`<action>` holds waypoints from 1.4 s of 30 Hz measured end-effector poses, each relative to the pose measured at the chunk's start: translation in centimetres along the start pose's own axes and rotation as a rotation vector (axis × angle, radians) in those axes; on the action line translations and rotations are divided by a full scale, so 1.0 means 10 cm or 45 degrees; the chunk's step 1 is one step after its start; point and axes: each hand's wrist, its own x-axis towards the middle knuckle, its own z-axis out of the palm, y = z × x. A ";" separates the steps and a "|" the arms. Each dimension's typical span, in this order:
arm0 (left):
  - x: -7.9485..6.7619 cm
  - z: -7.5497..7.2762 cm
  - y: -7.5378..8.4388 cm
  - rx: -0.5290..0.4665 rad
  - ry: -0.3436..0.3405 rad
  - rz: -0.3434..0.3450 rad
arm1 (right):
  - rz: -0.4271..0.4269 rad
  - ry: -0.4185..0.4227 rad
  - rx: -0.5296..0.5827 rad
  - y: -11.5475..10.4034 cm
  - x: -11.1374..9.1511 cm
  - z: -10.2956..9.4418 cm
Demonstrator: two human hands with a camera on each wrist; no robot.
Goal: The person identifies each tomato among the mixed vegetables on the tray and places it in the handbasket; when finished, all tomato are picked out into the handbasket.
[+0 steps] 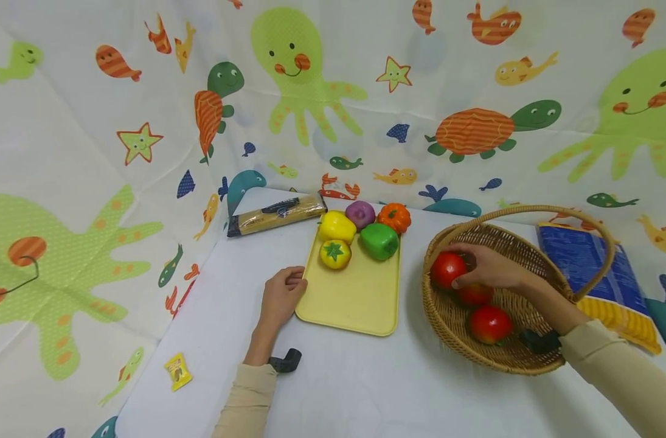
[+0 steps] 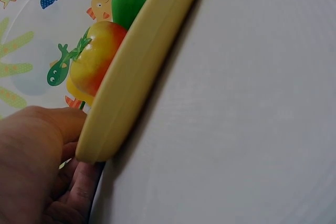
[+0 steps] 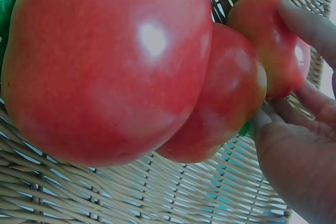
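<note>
My left hand (image 1: 283,295) grips the left edge of a shallow yellow tray (image 1: 349,304); in the left wrist view its fingers (image 2: 79,187) lie at the tray's rim. On the far half of the tray sit a yellow bell pepper (image 1: 338,228), a yellow tomato (image 1: 335,254), a green bell pepper (image 1: 379,241), a purple onion (image 1: 360,214) and an orange pumpkin (image 1: 395,218). Inside a wicker basket (image 1: 437,322), my right hand (image 1: 488,267) holds a red tomato (image 3: 270,45) between thumb and fingers. Two more red tomatoes lie beside it, the nearest one (image 1: 490,324) toward me.
A pack of noodles (image 1: 278,216) lies behind the tray at the left. To the basket's right is a blue and yellow bag (image 1: 601,267), with the tall basket handle (image 1: 601,243) arching near it. One small yellow packet (image 1: 177,371) lies at the front left.
</note>
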 end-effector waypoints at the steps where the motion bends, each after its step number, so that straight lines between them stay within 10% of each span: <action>1: 0.00 0.00 0.00 0.001 -0.001 0.002 | -0.004 -0.005 0.002 0.00 0.00 0.00; 22: -0.01 0.01 0.00 0.012 0.003 0.012 | -0.045 0.031 0.074 -0.15 -0.25 -0.08; 33: 0.03 0.00 0.00 0.001 0.010 0.018 | -0.177 0.140 -0.039 -0.75 -0.67 -0.12; 42: 0.00 -0.01 -0.02 0.000 -0.010 0.003 | -0.410 0.241 0.017 -1.46 -1.09 0.50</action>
